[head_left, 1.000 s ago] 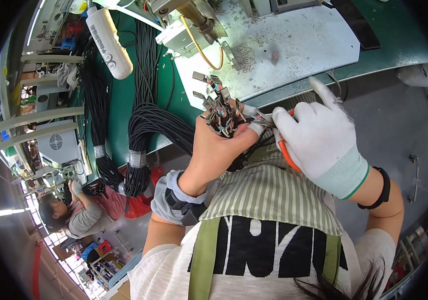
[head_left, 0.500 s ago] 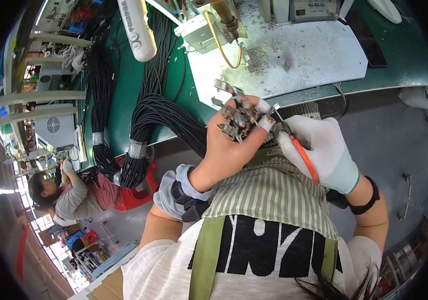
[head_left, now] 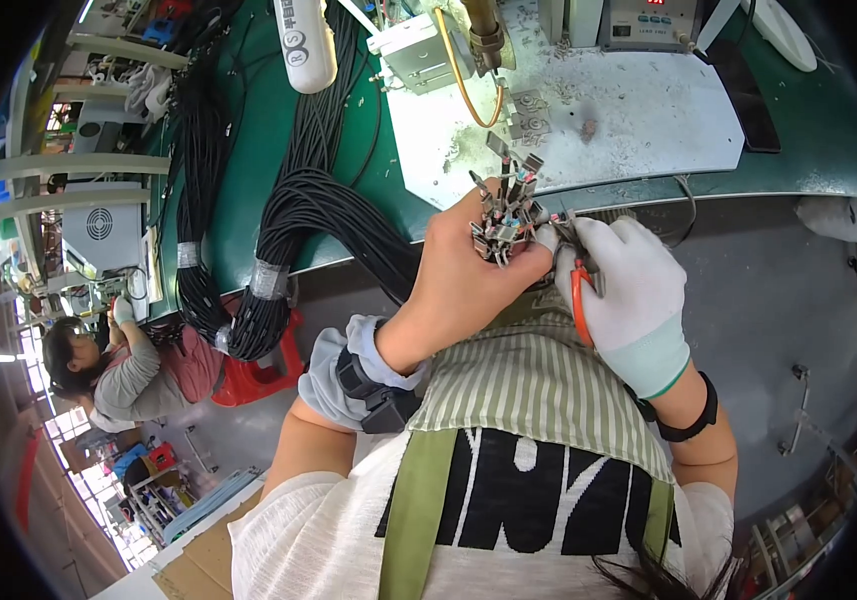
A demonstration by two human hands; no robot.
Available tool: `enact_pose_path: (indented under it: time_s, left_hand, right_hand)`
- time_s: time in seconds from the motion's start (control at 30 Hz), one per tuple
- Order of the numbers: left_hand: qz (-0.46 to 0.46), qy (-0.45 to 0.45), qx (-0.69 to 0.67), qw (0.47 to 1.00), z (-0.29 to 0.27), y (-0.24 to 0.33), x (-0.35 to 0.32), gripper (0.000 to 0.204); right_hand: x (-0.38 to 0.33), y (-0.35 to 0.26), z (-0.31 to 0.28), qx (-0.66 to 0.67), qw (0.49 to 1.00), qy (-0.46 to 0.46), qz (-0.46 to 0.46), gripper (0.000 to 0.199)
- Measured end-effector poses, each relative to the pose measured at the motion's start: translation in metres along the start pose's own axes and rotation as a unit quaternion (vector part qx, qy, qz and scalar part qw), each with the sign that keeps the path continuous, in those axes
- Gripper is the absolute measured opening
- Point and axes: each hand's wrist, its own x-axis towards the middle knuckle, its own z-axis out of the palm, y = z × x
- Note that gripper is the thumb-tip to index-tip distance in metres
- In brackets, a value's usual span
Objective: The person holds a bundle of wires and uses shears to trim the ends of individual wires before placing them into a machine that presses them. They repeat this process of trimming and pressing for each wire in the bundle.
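My left hand [head_left: 469,270] is closed around the ends of black cables, with a cluster of metal connectors [head_left: 509,215] fanning out above the fingers. White coverings wrap some of its fingertips. My right hand [head_left: 639,295], in a white glove with a pale green cuff, grips orange-handled pliers [head_left: 581,305]. Their jaws are beside my left thumb, close to the connectors; the fingers partly hide them, so I cannot tell whether they bite on anything. A thick bundle of black cables [head_left: 334,215] trails from the green bench to my left hand.
The green bench [head_left: 249,200] bears a white board [head_left: 639,130] strewn with scraps, a press-like machine [head_left: 484,40] and a grey control box [head_left: 649,25]. A white cylindrical lamp [head_left: 304,50] hangs near it. Far left, a co-worker [head_left: 149,370] sits near a red stool [head_left: 264,375].
My right hand and the pliers have shifted slightly up and left, with the handle now more upright. The connectors in my left hand have turned and spread upward.
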Motion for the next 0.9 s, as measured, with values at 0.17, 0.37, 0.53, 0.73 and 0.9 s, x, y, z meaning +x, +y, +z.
enact_pose_path:
  time_s: [0.17, 0.37, 0.53, 0.73, 0.9]
  left_hand:
    - [0.04, 0.023, 0.049, 0.998, 0.002, -0.007, 0.001, 0.019]
    - [-0.111, -0.049, -0.104, 0.987, -0.011, -0.001, 0.009, 0.017]
    - [-0.135, -0.04, -0.178, 0.974, -0.019, -0.019, 0.013, 0.017]
    - [-0.159, 0.033, -0.259, 0.952, -0.042, -0.024, 0.045, 0.012]
    - [-0.152, 0.007, -0.306, 0.94, -0.043, -0.021, 0.091, 0.01]
  right_hand:
    - [-0.001, 0.002, 0.0, -0.011, 0.996, -0.089, 0.017, 0.012]
    - [0.005, 0.004, -0.007, 0.472, 0.787, -0.263, 0.298, 0.01]
    - [0.005, 0.009, 0.013, 0.355, 0.89, -0.214, 0.191, 0.017]
    - [0.039, 0.034, 0.015, 0.185, 0.971, -0.111, 0.103, 0.024]
    - [0.1, 0.053, 0.028, 0.24, 0.955, -0.137, 0.104, 0.027]
